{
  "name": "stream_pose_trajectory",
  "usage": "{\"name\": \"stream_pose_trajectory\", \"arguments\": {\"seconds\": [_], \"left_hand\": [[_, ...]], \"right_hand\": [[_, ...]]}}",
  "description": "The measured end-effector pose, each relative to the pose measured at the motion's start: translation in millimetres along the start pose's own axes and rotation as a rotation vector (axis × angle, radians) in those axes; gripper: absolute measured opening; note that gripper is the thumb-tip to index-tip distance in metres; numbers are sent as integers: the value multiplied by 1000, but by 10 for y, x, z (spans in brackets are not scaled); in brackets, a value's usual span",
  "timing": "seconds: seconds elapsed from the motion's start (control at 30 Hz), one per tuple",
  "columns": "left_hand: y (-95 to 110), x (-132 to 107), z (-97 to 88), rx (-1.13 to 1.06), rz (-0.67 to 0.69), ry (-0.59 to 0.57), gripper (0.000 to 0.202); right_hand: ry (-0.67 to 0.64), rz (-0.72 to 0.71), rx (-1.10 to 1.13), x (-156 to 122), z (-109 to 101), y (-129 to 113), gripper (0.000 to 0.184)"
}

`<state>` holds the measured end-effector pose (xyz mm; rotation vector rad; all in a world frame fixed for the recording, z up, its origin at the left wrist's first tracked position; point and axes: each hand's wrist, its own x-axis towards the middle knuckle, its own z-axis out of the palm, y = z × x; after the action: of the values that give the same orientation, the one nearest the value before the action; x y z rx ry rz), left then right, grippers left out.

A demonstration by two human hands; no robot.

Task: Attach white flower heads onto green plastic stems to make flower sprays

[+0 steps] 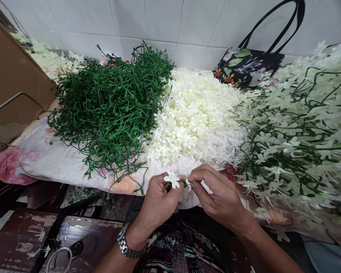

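Near the front edge of the cloth, my left hand [161,195] pinches an artificial flower stem whose white blossom [172,179] shows above the thumb. Most of that stem is hidden in the fingers. Close by on the right, my right hand [216,193] is closed, its thumb and forefinger pinched at a small white flower piece [188,184]. Whether the two pieces are joined I cannot tell. Beyond my hands lie a heap of loose white blossoms [184,113], a pile of green plastic stems [108,98] and a bunch of thin white stamens [226,148].
Stemmed white flowers [295,140] are heaped at the right. A black floral handbag [251,66] leans against the tiled wall [165,22]. At the left stands a cardboard box [14,72]. A worn wooden bench [82,235] is below the floral cloth [62,163].
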<state>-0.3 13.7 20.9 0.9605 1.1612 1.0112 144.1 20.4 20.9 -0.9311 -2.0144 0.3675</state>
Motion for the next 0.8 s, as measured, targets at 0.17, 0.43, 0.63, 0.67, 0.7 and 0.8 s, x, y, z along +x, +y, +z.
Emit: {"name": "stream_pose_trajectory", "arguments": {"seconds": [0.17, 0.43, 0.63, 0.67, 0.7, 0.8], "left_hand": [[-52, 4, 5, -7, 96, -14, 15], [-114, -24, 13, 237, 276, 50, 13], [-166, -16, 2, 493, 507, 78, 17], [-172, -14, 0, 513, 538, 75, 18], [-176, -11, -2, 525, 562, 70, 20], [-187, 1, -7, 547, 580, 56, 23]], "right_hand": [[-10, 4, -15, -7, -35, -40, 14], [-129, 46, -96, -22, -81, -52, 15], [-111, 48, -76, -69, -26, -1, 15], [-106, 56, -68, -78, -16, 6, 15], [-100, 65, -60, -85, -7, 12, 16], [-99, 66, -66, -95, 15, 24, 16]]}}
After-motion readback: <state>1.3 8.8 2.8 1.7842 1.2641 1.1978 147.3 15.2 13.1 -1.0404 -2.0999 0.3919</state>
